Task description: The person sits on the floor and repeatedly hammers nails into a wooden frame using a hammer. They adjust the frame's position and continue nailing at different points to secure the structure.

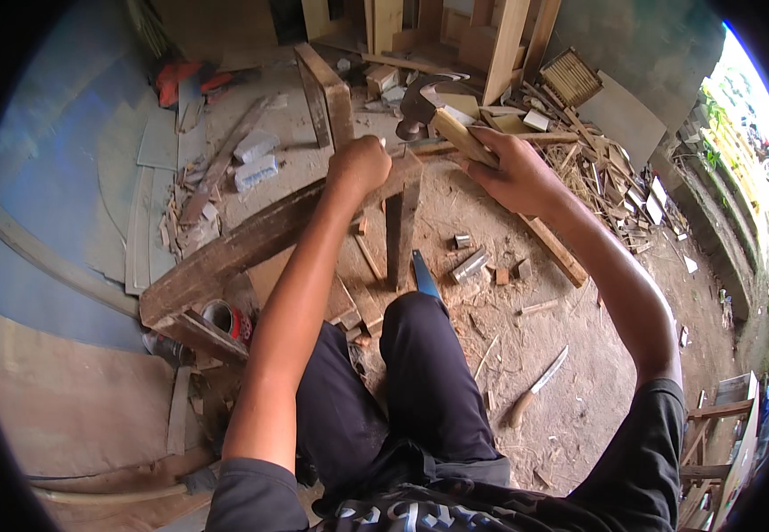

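My right hand [513, 168] grips the wooden handle of a claw hammer [461, 136]. The dark hammer head is raised just beyond the end of a long wooden beam [234, 238]. This beam runs from the left toward the middle on wooden legs, one leg [400, 232] standing under its far end. Closed and resting near that end is my left hand [360, 168]; what its fingers hold, if anything, is hidden. Beside the fingers, a thin nail [405, 150] appears to stand upright at the beam's end, below the hammer head.
A knife [540, 386] lies on the floor at right. Near my knees are a blue saw [423, 275], metal pieces [470, 265] and wood offcuts. Another wooden frame [336, 102] stands beyond the beam. Scrap wood [611, 177] is heaped at far right, and a red can [229, 319] sits left.
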`<state>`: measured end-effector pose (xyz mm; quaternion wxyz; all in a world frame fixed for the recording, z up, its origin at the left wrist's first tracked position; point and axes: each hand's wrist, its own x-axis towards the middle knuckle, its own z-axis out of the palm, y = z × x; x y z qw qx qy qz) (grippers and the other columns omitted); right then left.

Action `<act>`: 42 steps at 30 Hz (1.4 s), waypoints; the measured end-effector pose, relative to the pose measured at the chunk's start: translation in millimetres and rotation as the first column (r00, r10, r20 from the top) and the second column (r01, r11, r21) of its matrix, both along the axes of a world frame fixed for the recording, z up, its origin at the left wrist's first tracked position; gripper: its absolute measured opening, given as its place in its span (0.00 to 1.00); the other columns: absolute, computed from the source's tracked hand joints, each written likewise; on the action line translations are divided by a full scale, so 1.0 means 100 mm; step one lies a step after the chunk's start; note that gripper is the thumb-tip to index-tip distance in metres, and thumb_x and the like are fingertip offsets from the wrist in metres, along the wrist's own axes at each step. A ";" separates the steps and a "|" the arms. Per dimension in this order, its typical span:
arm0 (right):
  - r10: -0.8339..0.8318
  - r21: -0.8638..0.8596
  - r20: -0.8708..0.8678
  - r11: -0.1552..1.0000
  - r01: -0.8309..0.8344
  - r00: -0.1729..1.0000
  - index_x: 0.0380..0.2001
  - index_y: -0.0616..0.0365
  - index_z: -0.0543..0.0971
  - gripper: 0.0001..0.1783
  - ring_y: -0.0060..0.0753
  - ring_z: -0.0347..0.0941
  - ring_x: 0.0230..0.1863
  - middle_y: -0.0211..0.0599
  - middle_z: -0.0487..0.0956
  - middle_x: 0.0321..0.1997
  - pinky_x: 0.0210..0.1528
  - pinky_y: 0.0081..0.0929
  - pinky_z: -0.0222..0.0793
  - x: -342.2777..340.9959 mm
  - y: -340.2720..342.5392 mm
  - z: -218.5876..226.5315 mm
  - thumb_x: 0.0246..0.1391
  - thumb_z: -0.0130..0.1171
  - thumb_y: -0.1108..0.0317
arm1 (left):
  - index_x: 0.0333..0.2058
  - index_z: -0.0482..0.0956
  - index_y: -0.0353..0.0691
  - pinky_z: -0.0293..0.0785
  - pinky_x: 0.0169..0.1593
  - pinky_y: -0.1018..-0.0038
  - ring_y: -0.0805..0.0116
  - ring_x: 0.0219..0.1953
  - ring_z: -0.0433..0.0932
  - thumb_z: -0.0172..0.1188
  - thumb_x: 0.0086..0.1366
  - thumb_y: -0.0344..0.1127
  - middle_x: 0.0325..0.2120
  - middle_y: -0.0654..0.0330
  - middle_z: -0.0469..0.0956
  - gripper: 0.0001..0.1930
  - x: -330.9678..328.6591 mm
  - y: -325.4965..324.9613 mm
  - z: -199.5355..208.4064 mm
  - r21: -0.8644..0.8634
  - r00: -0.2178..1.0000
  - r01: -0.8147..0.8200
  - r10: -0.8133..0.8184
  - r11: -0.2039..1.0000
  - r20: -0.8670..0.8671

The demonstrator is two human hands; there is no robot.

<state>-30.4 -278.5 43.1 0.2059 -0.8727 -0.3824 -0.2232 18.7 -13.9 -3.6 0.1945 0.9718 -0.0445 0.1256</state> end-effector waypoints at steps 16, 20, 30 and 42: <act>-0.131 0.326 -0.265 0.920 0.217 0.955 0.59 0.62 0.69 0.22 0.43 0.83 0.34 0.52 0.83 0.36 0.36 0.38 0.82 -0.26 0.22 0.58 0.63 0.54 0.69 | 0.43 0.81 0.34 0.74 0.53 0.50 0.39 0.49 0.79 0.48 0.70 0.41 0.44 0.39 0.81 0.17 -0.09 -0.06 0.05 -0.005 0.998 -0.062 0.062 0.998 -0.025; 0.011 -0.001 -0.079 1.000 -0.011 0.997 0.60 0.64 0.68 0.26 0.54 0.83 0.37 0.56 0.82 0.38 0.41 0.42 0.80 -0.02 -0.04 -0.01 0.60 0.55 0.68 | 0.43 0.81 0.34 0.74 0.54 0.50 0.39 0.50 0.79 0.47 0.70 0.41 0.44 0.39 0.81 0.18 -0.05 -0.12 0.04 0.000 1.000 -0.031 0.031 1.000 -0.007; -0.134 0.273 -0.202 0.943 0.188 0.970 0.64 0.61 0.63 0.28 0.50 0.83 0.35 0.59 0.81 0.35 0.37 0.42 0.80 -0.25 0.19 0.37 0.62 0.54 0.69 | 0.41 0.81 0.34 0.74 0.53 0.49 0.39 0.48 0.79 0.47 0.71 0.40 0.42 0.39 0.81 0.17 -0.04 -0.12 0.04 -0.003 0.999 -0.049 0.048 0.999 -0.010; -0.117 0.082 -0.164 0.988 0.132 0.979 0.59 0.64 0.65 0.24 0.57 0.82 0.33 0.63 0.80 0.40 0.35 0.45 0.80 -0.19 0.16 0.10 0.62 0.52 0.69 | 0.45 0.79 0.33 0.74 0.55 0.52 0.40 0.51 0.79 0.49 0.68 0.38 0.44 0.38 0.81 0.16 0.05 -0.07 -0.04 -0.214 0.994 -0.071 0.086 0.974 0.060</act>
